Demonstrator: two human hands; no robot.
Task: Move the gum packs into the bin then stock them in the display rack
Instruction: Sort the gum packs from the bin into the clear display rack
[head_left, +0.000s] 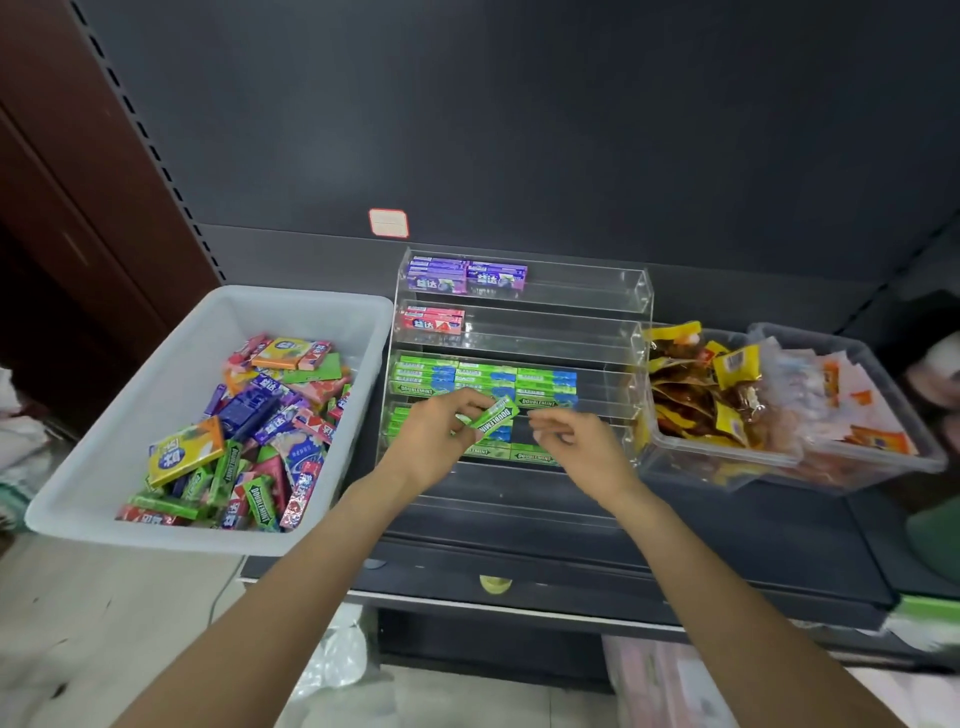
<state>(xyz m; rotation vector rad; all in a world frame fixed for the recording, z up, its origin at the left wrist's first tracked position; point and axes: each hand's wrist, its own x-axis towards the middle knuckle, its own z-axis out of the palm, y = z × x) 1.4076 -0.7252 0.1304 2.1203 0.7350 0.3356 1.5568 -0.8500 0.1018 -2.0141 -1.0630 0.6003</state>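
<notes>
A clear acrylic display rack (587, 301) stands on the dark shelf, with purple packs on its top tier, red packs on the second and green Doublemint packs on the lower tiers. My left hand (436, 441) holds a green Doublemint gum pack (493, 418) tilted in front of the lower green rows. Just right of that pack, my right hand (582, 447) hovers with its fingers apart and nothing in it. To the left sits a white bin (130, 395) holding several mixed gum packs (254, 431).
Right of the rack stand two clear tubs: one (670, 447) with yellow and brown snack packets, another (893, 415) with pale and orange packets. A red-edged price label (388, 223) sticks on the dark back panel. The shelf's front edge (519, 608) runs below my arms.
</notes>
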